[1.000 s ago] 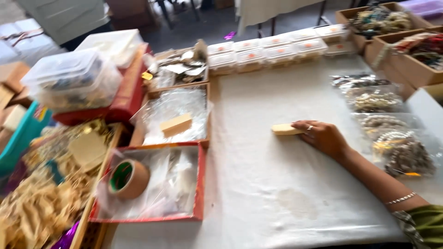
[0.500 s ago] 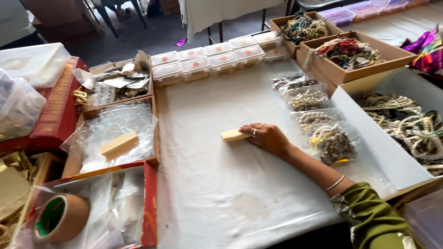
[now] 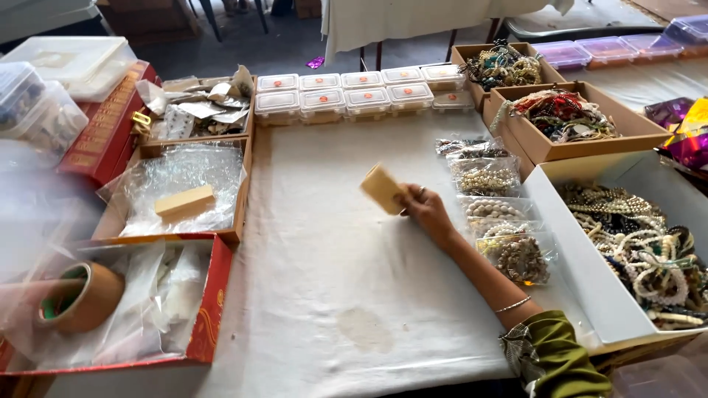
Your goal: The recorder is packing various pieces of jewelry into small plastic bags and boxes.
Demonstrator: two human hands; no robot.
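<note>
My right hand holds a small flat tan block, lifted and tilted just above the white cloth of the table. A ring sits on one finger, a thin bangle on the wrist, and the sleeve is olive green. My left hand is not in view. A second tan block lies on clear plastic bags in a cardboard box to the left.
Clear bags of beads lie right of my hand. A white box of bead strings and two brown boxes of jewellery stand at the right. Small lidded plastic boxes line the far edge. A tape roll sits in a red box at left.
My right hand has raised the tan block off the cloth and tipped it up. The camera has swung to the right, bringing the white box of beads into view.
</note>
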